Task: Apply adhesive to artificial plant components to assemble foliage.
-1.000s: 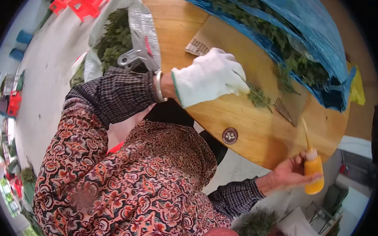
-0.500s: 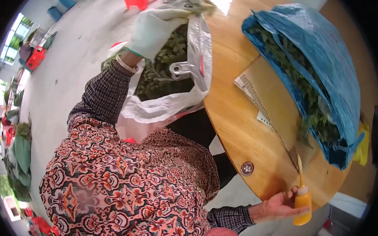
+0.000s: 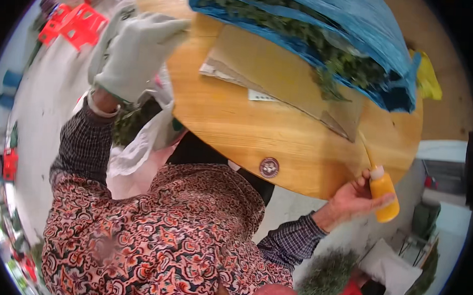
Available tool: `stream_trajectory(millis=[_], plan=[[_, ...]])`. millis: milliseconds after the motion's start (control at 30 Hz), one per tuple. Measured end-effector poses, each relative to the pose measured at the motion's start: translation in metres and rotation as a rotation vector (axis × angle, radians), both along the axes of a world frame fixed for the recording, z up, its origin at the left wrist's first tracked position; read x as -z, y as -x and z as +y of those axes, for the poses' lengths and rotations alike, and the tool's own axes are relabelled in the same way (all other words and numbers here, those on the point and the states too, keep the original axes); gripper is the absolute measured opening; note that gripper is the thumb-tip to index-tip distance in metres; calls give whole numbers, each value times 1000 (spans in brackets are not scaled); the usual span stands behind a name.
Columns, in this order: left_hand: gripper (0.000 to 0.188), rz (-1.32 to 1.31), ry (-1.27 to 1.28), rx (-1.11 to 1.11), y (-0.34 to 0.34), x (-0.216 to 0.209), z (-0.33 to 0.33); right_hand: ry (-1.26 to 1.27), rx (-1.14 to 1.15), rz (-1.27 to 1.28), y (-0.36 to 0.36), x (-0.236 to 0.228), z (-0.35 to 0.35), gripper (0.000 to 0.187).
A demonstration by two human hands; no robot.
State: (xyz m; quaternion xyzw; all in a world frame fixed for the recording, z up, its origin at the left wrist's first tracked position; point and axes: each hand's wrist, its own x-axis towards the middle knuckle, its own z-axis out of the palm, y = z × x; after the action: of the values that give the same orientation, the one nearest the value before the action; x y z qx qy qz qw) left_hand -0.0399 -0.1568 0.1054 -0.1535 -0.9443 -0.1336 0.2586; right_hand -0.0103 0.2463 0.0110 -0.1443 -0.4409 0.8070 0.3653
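While grasping a yellow bottle in the bare right hand at the near right edge of the wooden bench, holds the left hand, in a white glove, up at the far left. Lays a finger across the body of the bottle and tilts it a little leftward, aiming its thin pale nozzle toward the near right corner of a cardboard sheet. Points the gloved fingers to the right over the left end of the bench, above a white plastic bag holding green foliage. Cannot tell, because of blurred fingertips, whether clenched, released or grasping something small. Wears a pale bangle on the left wrist. Has a large blue bag at the far right of the bench, full of green sprigs, some hanging out over the cardboard sheet. Shows a small white card at the near side of the cardboard sheet, and a round dark sticker close to the near edge of the bench. Has red stools on the floor at the far left.
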Motion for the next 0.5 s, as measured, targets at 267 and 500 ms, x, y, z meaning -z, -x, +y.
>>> stream_trajectory(millis=[267, 500], plan=[[25, 103, 384, 382, 79, 65, 156, 103, 67, 66, -9, 18, -8, 52], [27, -196, 525, 294, 88, 70, 174, 135, 79, 68, -14, 17, -16, 52]])
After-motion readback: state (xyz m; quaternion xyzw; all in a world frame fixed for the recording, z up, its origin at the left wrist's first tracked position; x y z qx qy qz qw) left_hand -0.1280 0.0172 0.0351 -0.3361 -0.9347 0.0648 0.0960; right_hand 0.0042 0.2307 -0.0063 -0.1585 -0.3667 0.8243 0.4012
